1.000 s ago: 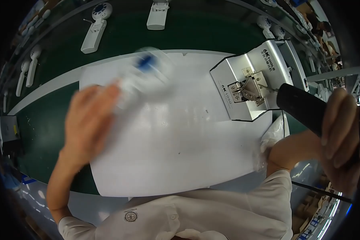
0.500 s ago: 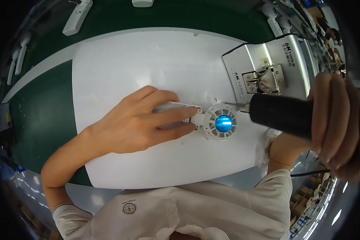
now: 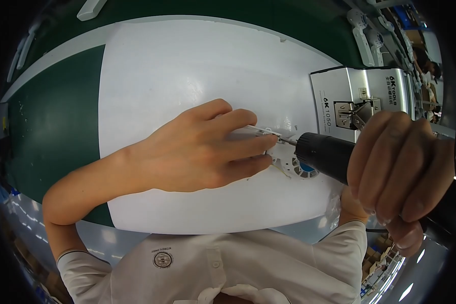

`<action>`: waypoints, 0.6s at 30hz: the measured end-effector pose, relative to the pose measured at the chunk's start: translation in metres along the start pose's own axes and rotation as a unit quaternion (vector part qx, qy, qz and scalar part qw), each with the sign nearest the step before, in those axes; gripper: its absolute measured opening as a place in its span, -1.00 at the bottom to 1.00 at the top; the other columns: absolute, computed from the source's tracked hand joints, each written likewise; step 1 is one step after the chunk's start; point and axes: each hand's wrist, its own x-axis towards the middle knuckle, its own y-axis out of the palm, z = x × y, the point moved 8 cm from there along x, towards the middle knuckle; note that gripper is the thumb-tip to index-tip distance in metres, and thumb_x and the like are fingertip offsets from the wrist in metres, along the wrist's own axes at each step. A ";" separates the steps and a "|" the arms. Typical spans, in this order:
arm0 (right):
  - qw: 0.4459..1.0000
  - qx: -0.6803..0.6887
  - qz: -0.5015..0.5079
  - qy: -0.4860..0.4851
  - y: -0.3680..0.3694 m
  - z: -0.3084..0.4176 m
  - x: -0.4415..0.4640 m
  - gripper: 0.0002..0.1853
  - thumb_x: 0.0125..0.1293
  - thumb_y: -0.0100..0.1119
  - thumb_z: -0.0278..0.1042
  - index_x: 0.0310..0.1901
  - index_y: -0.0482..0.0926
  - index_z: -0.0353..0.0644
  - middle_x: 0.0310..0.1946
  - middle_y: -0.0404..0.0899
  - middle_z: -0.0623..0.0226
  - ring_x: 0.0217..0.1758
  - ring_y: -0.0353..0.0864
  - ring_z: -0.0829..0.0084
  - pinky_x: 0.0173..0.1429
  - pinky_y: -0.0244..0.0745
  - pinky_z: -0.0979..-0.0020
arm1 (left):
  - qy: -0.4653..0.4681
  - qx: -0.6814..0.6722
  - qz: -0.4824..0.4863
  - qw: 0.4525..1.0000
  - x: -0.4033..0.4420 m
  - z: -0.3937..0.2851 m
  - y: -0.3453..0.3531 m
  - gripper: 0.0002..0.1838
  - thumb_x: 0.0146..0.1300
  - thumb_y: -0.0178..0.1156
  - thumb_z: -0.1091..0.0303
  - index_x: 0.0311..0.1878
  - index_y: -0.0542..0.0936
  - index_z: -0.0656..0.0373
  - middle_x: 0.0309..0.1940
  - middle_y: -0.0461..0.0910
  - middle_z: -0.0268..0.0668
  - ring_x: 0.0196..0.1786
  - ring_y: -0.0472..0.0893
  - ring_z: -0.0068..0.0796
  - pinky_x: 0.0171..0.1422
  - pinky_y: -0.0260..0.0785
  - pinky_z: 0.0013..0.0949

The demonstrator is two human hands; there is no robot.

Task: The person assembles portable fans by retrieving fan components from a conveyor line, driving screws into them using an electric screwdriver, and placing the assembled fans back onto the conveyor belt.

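Note:
Over the white sheet (image 3: 197, 55), my left hand (image 3: 202, 149) holds a white plastic device (image 3: 287, 158) by its body, which the fingers largely hide. Its round vented head with a blue centre points right, partly covered by the black electric screwdriver (image 3: 325, 153). My right hand (image 3: 400, 169) is wrapped round that screwdriver. The thin metal bit points left and reaches the device beside my left fingertips; whether a screw is on the tip is too small to tell.
A silver screw feeder (image 3: 339, 83) marked 6K 1050 stands at the right behind the screwdriver. More white devices (image 3: 361, 43) lie on the green bench (image 3: 55, 126) at the back right, another (image 3: 91, 9) at the back left. A clear plastic bag (image 3: 333, 207) is by my right arm.
The screwdriver has come left and away from the feeder, its bit now at the device. My left hand has set the device down on the sheet and keeps hold of it.

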 end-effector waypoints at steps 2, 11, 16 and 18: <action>0.999 -0.005 -0.019 0.025 -0.001 -0.006 -0.001 -0.69 0.08 0.53 -0.44 -0.19 0.58 0.00 -0.54 0.66 0.49 -0.52 0.67 0.54 -0.44 0.64 0.57 | -0.005 -0.002 -0.004 1.000 -0.001 0.000 0.000 -0.89 0.16 0.38 0.38 -0.23 0.70 0.07 0.03 0.64 -0.46 0.01 0.53 -0.34 0.00 0.37 -0.38; 0.999 -0.020 0.014 0.033 0.007 -0.002 0.002 -0.69 0.04 0.47 -0.38 -0.20 0.56 0.01 -0.57 0.63 0.52 -0.56 0.61 0.59 -0.46 0.58 0.60 | 0.008 -0.003 0.020 1.000 0.002 -0.002 -0.004 -0.87 0.18 0.36 0.39 -0.18 0.71 0.05 0.03 0.64 -0.46 0.01 0.53 -0.36 0.00 0.35 -0.40; 0.999 -0.040 0.009 0.003 0.006 0.026 -0.007 -0.77 0.28 0.30 -0.24 -0.09 0.49 0.01 -0.53 0.56 0.51 -0.51 0.56 0.55 -0.38 0.57 0.49 | 0.004 0.012 0.012 1.000 0.014 -0.008 -0.002 -0.86 0.19 0.35 0.39 -0.17 0.71 0.05 0.03 0.65 -0.45 0.02 0.53 -0.35 -0.01 0.34 -0.41; 0.998 -0.038 -0.019 -0.034 -0.001 0.042 -0.012 -0.79 0.30 0.29 -0.24 -0.10 0.49 0.00 -0.53 0.56 0.50 -0.51 0.56 0.55 -0.38 0.57 0.49 | 0.006 0.029 0.006 1.000 0.020 -0.005 -0.004 -0.86 0.19 0.35 0.38 -0.17 0.72 0.04 0.03 0.65 -0.45 0.02 0.53 -0.35 -0.01 0.33 -0.41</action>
